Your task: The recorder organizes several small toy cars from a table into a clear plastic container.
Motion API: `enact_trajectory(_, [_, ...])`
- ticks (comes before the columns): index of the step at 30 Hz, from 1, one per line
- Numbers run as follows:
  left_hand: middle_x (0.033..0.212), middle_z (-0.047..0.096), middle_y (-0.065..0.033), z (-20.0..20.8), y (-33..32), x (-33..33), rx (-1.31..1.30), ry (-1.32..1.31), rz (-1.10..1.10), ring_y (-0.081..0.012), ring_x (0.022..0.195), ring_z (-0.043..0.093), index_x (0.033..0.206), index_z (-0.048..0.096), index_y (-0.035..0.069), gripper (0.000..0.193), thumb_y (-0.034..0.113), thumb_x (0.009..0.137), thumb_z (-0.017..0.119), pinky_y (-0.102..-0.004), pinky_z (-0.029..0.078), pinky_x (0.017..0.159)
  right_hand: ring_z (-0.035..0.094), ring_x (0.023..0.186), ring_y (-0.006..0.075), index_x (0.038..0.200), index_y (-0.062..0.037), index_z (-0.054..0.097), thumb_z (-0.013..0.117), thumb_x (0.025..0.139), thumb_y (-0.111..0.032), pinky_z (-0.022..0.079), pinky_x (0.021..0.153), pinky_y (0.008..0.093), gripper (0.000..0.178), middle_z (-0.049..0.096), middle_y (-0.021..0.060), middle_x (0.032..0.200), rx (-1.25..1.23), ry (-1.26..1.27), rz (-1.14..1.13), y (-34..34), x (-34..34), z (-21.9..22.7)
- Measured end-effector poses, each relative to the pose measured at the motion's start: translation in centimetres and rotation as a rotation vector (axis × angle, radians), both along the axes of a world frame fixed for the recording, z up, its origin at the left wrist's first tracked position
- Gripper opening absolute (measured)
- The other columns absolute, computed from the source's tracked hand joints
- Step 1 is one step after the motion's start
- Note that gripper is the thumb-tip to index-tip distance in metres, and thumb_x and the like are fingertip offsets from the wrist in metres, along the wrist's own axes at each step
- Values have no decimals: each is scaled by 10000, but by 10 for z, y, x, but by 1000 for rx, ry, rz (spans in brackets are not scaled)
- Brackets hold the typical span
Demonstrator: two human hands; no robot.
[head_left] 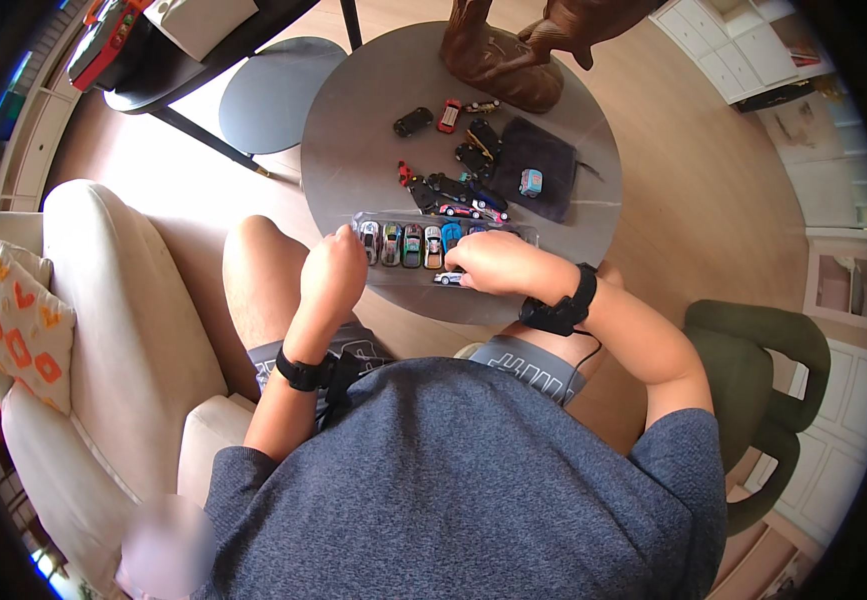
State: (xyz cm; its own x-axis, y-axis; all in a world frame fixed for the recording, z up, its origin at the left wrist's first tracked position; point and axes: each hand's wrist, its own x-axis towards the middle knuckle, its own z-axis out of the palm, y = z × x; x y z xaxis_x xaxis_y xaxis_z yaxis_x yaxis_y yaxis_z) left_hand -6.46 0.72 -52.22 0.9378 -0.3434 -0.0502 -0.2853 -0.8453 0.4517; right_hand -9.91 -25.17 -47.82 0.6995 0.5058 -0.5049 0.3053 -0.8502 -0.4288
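Note:
A clear plastic case (pixel 361 219) lies at the near edge of the round grey table, with several toy cars in a row inside, among them a green and black one (pixel 411 246) and a blue one (pixel 452 234). My left hand (pixel 337 262) is closed at the case's left end, its fingers curled on the rim. My right hand (pixel 501 264) reaches over the right part of the case and pinches a small white toy car (pixel 447 279) at its near edge. The right hand hides part of the row and some of its own fingertips.
Loose toy cars, including a black one (pixel 413 122) and a red one (pixel 448 116), lie beyond the case. A dark pouch (pixel 538 150) bears a light blue toy van (pixel 530 182). A brown sculpture (pixel 523 85) stands at the back. A beige sofa (pixel 118 300) is left, a green chair (pixel 738 400) right.

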Motion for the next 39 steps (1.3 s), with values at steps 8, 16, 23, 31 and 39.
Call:
enact_trajectory(8, [782, 679, -238, 2, 0, 0, -1, -4, -12, -422, 746, 684, 867, 593, -6, 190, 135, 985, 543, -502, 561, 682, 702, 866, 371, 977, -61, 725, 715, 791, -140, 558, 751, 488, 202, 702, 168, 860, 70, -102, 94, 8, 7, -4])
enact_trajectory(16, [779, 681, -231, 1, 1, 0, -1, -11, -5, -417, 739, 687, 849, 588, 2, 196, 140, 982, 549, -498, 564, 676, 708, 782, 374, 920, -60, 734, 734, 768, -185, 570, 703, 486, 197, 701, 178, 801, 47, -110, 138, 11, 12, 3])
enact_trajectory(23, [779, 682, -230, 0, -1, 0, 8, -17, 2, -420, 736, 686, 850, 592, 5, 205, 154, 985, 550, -501, 565, 676, 689, 757, 370, 966, -83, 736, 729, 779, -207, 545, 686, 482, 224, 680, 174, 775, 3, -111, 142, 9, 13, -10])
enact_trajectory(31, [791, 683, -229, 2, -4, 1, 2, -5, 0, -421, 742, 686, 857, 592, 7, 206, 158, 990, 545, -502, 565, 677, 675, 670, 251, 1017, -2, 735, 765, 806, -217, 543, 665, 372, 303, 680, 140, 731, 280, -17, -229, -9, 25, 41])
enact_trajectory(39, [805, 685, -217, 1, 1, 1, 37, 13, 6, -414, 753, 681, 890, 600, 13, 184, 163, 987, 552, -504, 561, 674, 641, 722, 209, 925, 22, 624, 759, 807, -149, 523, 683, 348, 248, 645, 133, 802, 307, -172, -466, -39, 19, 70])
